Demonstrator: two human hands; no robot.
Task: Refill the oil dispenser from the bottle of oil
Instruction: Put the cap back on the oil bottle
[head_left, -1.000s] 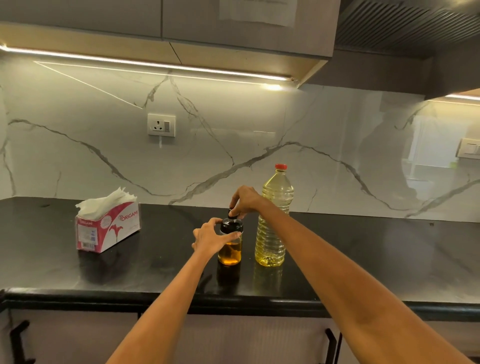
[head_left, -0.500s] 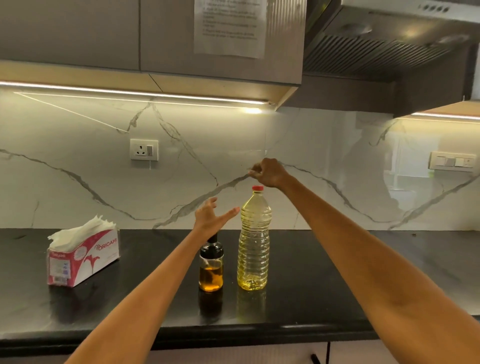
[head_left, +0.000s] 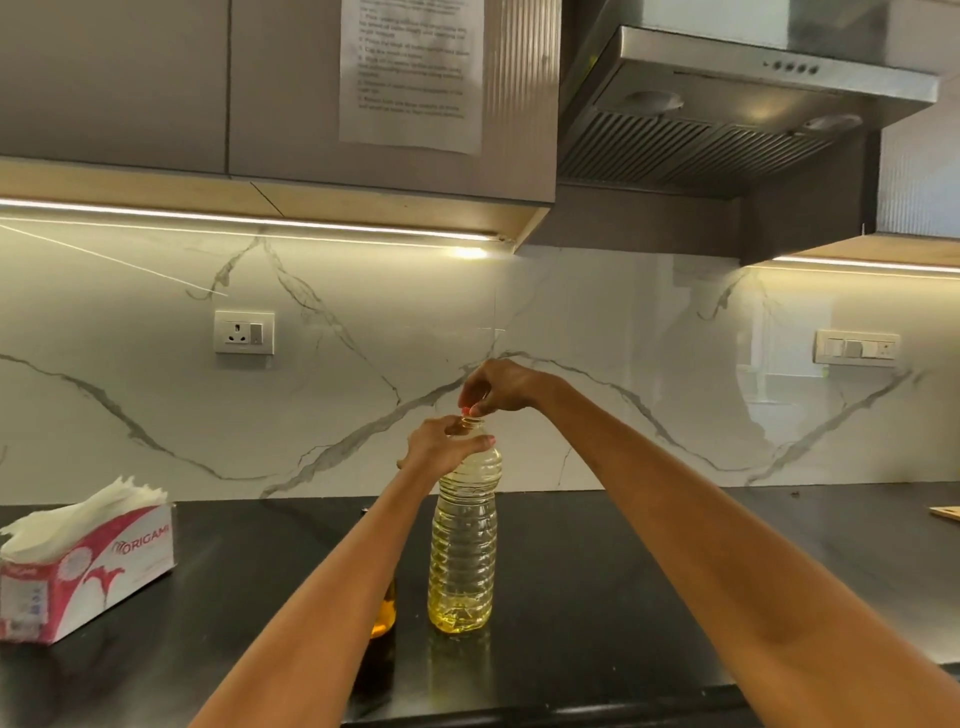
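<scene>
The refill was barely begun: no oil had been poured, and the right hand (head_left: 498, 387) pinched the red cap (head_left: 466, 411) just above the bottle's open neck while the left hand (head_left: 441, 447) gripped its shoulder. The bottle of oil (head_left: 462, 540) stood upright on the desk (head_left: 649, 571), nearly full of pale yellow oil. Just beside it the oil dispenser (head_left: 383, 613), mostly hidden behind the left forearm, showed a little amber oil at its base.

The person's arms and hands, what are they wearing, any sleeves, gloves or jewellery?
Both forearms are bare right up to the frame edge: no sleeves in view. The left hand and right hand have no gloves, and no watch, bracelet or ring shows.
</scene>
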